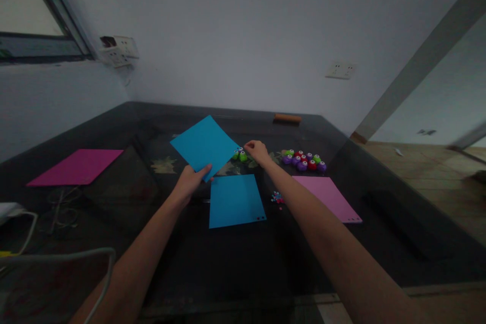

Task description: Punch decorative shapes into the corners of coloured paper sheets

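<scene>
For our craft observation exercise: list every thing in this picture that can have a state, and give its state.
Left hand: gripping the lifted blue sheet by its near corner.
Lifted blue sheet: held up, tilted above the table.
Right hand: touching the green paper punch.
Green paper punch: on the table, at the lifted sheet's edge.
Second blue sheet: lying flat.
Light pink sheet: lying flat.
Magenta sheet: lying flat.
Cluster of paper punches: grouped, untouched.

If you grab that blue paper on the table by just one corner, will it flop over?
Probably only a little. The other blue sheet, held by the left hand at one corner, stays nearly flat, so the blue paper on the table seems fairly stiff. It looks thin and likely light. Lying flat on the dark table, it may slide when pushed.
</scene>
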The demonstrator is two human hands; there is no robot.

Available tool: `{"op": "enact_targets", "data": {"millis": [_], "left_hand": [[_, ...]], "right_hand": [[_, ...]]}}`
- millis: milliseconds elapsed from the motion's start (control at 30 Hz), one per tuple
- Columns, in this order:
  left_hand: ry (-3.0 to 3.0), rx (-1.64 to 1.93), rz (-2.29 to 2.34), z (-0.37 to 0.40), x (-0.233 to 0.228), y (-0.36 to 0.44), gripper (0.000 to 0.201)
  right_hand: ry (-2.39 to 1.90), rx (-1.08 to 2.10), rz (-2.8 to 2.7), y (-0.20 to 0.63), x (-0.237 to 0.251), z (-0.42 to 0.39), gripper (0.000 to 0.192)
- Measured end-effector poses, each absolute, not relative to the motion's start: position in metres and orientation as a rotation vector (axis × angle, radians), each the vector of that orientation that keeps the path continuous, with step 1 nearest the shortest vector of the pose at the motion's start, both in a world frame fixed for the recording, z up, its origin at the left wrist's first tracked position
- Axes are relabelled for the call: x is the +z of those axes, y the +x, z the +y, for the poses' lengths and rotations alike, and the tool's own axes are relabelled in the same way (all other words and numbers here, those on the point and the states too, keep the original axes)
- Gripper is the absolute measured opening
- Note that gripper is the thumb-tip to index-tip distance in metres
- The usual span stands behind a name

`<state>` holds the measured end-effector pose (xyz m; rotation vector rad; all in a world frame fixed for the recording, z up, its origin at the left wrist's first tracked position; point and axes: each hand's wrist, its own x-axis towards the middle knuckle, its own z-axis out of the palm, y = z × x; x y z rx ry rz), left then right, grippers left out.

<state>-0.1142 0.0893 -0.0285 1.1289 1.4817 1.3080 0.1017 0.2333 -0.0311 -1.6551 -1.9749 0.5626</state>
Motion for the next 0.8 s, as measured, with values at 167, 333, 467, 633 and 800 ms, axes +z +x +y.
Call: {"op": "enact_targets", "data": {"millis": [167, 333, 467, 633, 800], "left_hand": [[1.153, 1.303, 1.470, 0.087, -0.021, -0.111, 0.028], [1.176, 1.288, 1.465, 0.082, -0.013, -0.109, 0.028], [1.179, 1.277, 1.465, 0.080, -0.009, -0.108, 0.029], [1.189, 1.281, 1.464, 0.080, -0.010, -0.109, 0.027], [1.175, 1.296, 1.449, 0.082, -0.014, -0.110, 0.027]], "right_hand": [[-1.704, 0.536, -2.024, 0.085, -0.030, 0.248, 0.023], [-1.729, 0.547, -2.034, 0.079, -0.034, 0.255, 0.021], [-1.717, 0.581, -2.041, 0.080, -0.036, 0.259, 0.022], [-1.717, 0.612, -2.001, 0.083, -0.033, 0.259, 0.013], [-1.715, 0.624, -1.837, 0.089, -0.031, 0.252, 0.015]]}}
